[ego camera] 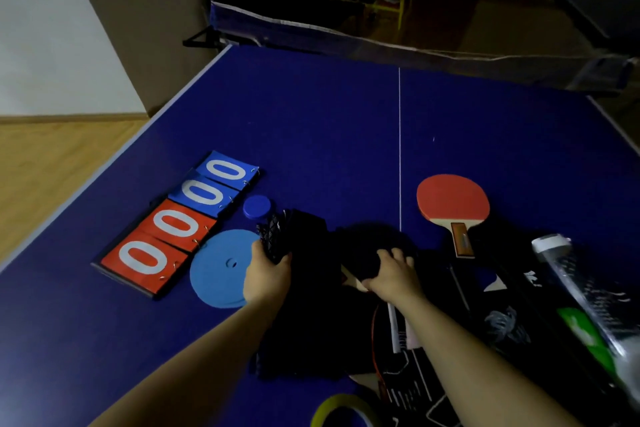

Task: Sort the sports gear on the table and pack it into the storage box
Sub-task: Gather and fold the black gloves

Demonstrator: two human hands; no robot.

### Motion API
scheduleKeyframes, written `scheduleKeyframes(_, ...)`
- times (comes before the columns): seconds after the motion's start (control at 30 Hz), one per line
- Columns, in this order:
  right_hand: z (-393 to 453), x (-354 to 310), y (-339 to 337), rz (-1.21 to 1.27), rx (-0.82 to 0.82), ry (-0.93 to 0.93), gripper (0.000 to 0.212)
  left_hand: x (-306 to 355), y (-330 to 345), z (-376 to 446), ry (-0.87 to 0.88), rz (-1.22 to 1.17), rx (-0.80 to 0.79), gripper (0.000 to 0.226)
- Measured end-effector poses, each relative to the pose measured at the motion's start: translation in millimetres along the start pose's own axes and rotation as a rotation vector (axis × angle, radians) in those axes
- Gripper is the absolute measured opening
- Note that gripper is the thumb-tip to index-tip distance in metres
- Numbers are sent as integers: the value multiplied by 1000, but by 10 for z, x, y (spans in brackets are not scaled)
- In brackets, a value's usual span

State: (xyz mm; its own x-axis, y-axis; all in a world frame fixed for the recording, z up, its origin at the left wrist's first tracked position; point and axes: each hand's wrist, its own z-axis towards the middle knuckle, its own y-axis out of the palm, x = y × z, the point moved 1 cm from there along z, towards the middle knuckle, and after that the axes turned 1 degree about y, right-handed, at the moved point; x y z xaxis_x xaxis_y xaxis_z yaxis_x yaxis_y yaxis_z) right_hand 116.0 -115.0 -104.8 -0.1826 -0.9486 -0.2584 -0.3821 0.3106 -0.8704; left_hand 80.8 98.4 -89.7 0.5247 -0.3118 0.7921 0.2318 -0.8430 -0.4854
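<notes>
While both bare arms reach forward over the blue bench (346,135), the left hand (266,274) grips a black mesh bundle (273,236), its fingers (285,258) curled round the near edge of it. The right hand (393,274) rests on a black-faced paddle (374,246); its fingers (398,255) bend over the dark round blade, while the pale handle end shows just under the wrist side of the hand. Between the 2 hands lies a dark folded cloth or bag (304,305); what it is cannot be told in the dim light.

Just left of the left fingers lies a flat light-blue disc (218,270), touching or nearly touching the hand. Beyond that disc sits a small dark-blue round cap (257,206), close beside the mesh. Further left a flip scoreboard (176,222) lies flat, showing 4 zeros: 2 on red cards nearer, 2 on blue cards farther.

Right of the right fingers and a little beyond them, a red paddle (452,199) lies face up, handle pointing toward the person. Farther right a clear tube with a white cap (568,274) lies tilted on a black printed bag (502,322). Near the bottom edge a yellow ring (332,406) is partly in view. At the far end of the bench stands a net (381,42).
</notes>
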Motion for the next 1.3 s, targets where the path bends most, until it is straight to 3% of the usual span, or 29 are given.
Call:
scheduleKeyframes(0.1,-14,37,-27,-64,-7,-55,66,64,25,-30,10,84,19,38)
scheduleKeyframes(0.27,-207,74,88,-72,-59,-210,32,60,-7,-103,35,93,12,36)
scheduleKeyframes(0.4,-373,51,221,-105,-139,-314,33,19,-101,-203,68,57,12,32)
scheduleKeyframes(0.53,-520,-101,256,-176,-56,-366,19,-34,-244,-308,64,14,27,31)
scheduleKeyframes(0.73,-741,59,85,-172,-64,-266,50,-66,-334,-446,62,-117,-12,33)
scheduleKeyframes(0.9,-980,264,75,-79,-70,-208,21,-90,-333,-580,114,-181,-21,35)
scheduleKeyframes(0.97,-1063,282,97,-125,-153,-227,21,-111,-341,-632,127,-240,-59,37)
scheduleKeyframes(1.07,-1177,280,150,-289,-204,-253,39,-134,-338,-718,130,-287,-100,36)
scheduleKeyframes(1.2,-1289,279,187,-368,-80,-269,30,-124,-355,-837,156,-335,-108,31)
scheduleKeyframes(1.3,-1390,199,155,-146,11,-235,20,-137,-379,-872,165,-359,-118,28)
